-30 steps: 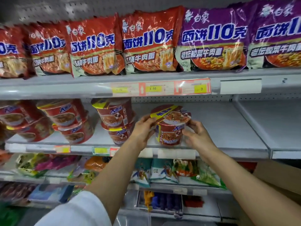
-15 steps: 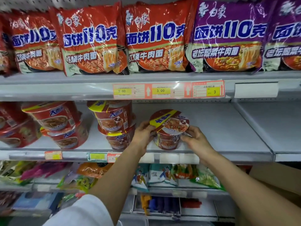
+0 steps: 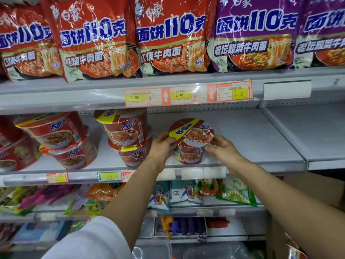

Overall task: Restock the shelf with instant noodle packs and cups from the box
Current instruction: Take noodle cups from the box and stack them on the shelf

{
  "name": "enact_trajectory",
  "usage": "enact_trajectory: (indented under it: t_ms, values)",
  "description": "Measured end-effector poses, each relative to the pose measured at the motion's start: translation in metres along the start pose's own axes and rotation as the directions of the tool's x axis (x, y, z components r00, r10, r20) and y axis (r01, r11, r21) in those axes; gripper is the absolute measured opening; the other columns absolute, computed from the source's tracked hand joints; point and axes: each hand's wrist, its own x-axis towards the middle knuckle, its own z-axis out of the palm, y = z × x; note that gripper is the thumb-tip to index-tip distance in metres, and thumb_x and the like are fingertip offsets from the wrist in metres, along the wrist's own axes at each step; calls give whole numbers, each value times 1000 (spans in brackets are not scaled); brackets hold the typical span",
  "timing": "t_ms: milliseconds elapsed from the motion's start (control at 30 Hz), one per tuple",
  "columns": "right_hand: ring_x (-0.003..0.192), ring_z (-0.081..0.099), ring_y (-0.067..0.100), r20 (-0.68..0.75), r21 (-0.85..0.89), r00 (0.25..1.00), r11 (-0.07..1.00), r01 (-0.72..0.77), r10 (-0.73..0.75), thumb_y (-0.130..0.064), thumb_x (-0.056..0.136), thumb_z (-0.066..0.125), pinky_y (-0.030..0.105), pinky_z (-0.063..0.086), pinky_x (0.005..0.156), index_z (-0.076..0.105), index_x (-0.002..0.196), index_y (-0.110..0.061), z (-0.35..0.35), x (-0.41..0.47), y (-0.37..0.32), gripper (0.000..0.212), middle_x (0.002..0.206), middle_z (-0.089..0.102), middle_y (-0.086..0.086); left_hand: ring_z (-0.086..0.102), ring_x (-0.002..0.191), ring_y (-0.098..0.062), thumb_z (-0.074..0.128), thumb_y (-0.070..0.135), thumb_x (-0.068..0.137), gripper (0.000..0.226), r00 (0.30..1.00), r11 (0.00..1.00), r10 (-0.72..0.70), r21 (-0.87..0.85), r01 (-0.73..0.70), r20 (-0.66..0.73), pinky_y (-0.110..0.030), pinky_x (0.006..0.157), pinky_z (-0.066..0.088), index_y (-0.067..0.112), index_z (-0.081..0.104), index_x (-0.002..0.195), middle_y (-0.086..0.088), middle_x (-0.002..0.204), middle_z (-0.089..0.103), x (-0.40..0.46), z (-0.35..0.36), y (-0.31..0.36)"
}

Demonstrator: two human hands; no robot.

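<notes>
Cup (image 3: 190, 142), gripped by both hands (image 3: 161, 146) (image 3: 223, 149), has lowered onto shelf (image 3: 248, 133) at stack's (image 3: 128, 137) 3 o'clock; release pending.

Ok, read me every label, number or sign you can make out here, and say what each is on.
"面饼110克", "红烧牛肉面": red packs, top shelf.
"面饼110克", "老坛酸菜牛肉面": purple packs.
"白象": brand at the packs' top edge.
"3.00", "3.00", "3": price tags on the top shelf rail.
"大面饼": stacked cups.
"牛肉面", partly hidden: lid of the held cup.
Fine print on tags, lower rail tags and bottom-shelf packs: too blurred to read.
</notes>
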Motion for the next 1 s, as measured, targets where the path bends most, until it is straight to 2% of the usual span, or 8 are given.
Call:
enact_trajectory:
  t_ms: [233, 300, 367, 433, 500, 633, 900, 1000]
  values:
    - [119, 52, 19, -23, -8, 999, 1000, -24, 24, -4, 93, 58, 32, 41, 92, 45, 137, -16, 2, -1, -1, 47, 134, 55, 4, 52, 71, -13, 50, 5, 98, 24, 1000, 999, -27, -22, 27, -14, -19, 64, 52, 9, 52, 122, -5, 83, 59, 0, 2, 1]
    - [122, 50, 21, -30, -17, 999, 999, -32, 32, -7, 94, 58, 35, 42, 96, 43, 139, -18, 2, -1, -1, 49, 138, 53, 4, 57, 79, -15, 52, 16, 99, 26, 998, 999, -35, -31, 34, -49, -26, 73, 54, 9, 53, 125, -8, 94, 61, 3, 4, 0]
    - [128, 47, 24, -44, -42, 998, 998, -41, 39, -10, 95, 58, 40, 41, 103, 38, 144, -19, 2, -1, 0, 54, 142, 49, 5, 59, 106, -22, 49, 34, 99, 39, 983, 1000, -31, -5, 30, -182, -40, 96, 52, 15, 53, 133, -8, 122, 61, 5, 5, -3]
    - [130, 44, 26, -92, -59, 995, 997, -49, 43, -12, 96, 58, 42, 40, 107, 33, 148, -18, 0, -3, 3, 58, 145, 45, 7, 54, 119, -28, 42, 37, 101, 44, 942, 999, 21, -36, -35, -335, -46, 101, 47, 14, 50, 138, -10, 133, 55, 1, 5, -9]
    - [126, 48, 27, -167, -58, 985, 997, -55, 44, -11, 96, 57, 42, 42, 106, 36, 146, -16, -4, -5, 9, 55, 142, 47, 10, 57, 113, -28, 36, 33, 105, 41, 917, 990, 67, -85, -109, -394, -40, 88, 50, 8, 50, 134, -14, 126, 59, -8, 6, -19]
    - [118, 55, 27, -263, 12, 963, 998, -61, 62, -1, 94, 53, 45, 44, 106, 53, 130, -14, -17, -11, 25, 38, 127, 57, 10, 60, 86, -19, 32, 31, 106, 30, 922, 986, 0, -154, -64, -387, -32, 67, 46, 13, 55, 112, -7, 103, 63, -22, 13, -39]
    - [101, 62, 26, -273, 100, 955, 991, -88, 112, 3, 96, 48, 36, 52, 90, 59, 120, -10, -47, -36, 48, 29, 111, 62, 9, 57, 76, -19, 40, 25, 101, 24, 914, 978, -106, -206, 25, -393, -27, 57, 42, 11, 57, 111, -5, 89, 62, -39, 35, -62]
    - [89, 62, 23, -284, 159, 950, 984, -86, 129, 2, 96, 49, 30, 53, 77, 61, 115, -9, -64, -41, 57, 25, 103, 64, 11, 57, 72, -19, 43, 21, 99, 20, 931, 980, -124, -190, 61, -343, -28, 58, 43, 12, 61, 98, -6, 83, 61, -52, 57, -73]
